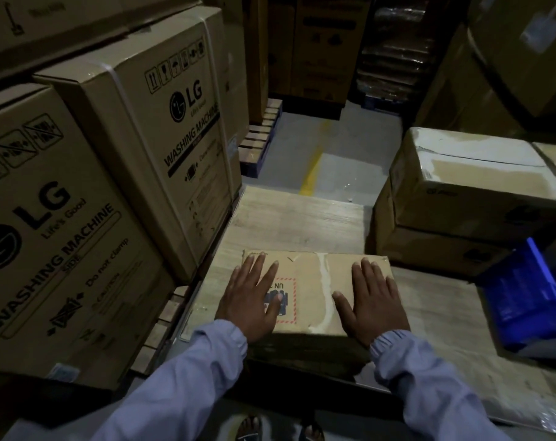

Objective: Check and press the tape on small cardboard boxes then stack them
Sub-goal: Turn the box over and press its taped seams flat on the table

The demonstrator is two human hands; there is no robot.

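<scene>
A small cardboard box (pixel 308 281) lies flat on a pale wooden platform (pixel 295 218) in front of me. A strip of clear tape (pixel 325 291) runs across its top from the far edge to the near edge. A red-bordered label with dark print sits on the left half. My left hand (pixel 254 297) presses flat on the left side of the top, fingers straight and spread, partly over the label. My right hand (pixel 374 300) presses flat on the right side, just right of the tape.
Tall washing-machine cartons (pixel 136 138) stand close on the left on pallets. Taped cardboard boxes (pixel 471 192) are stacked at the right, with a blue crate (pixel 525 297) below them. A grey floor aisle with a yellow line (pixel 315 160) runs ahead. My sandalled feet show at the bottom edge.
</scene>
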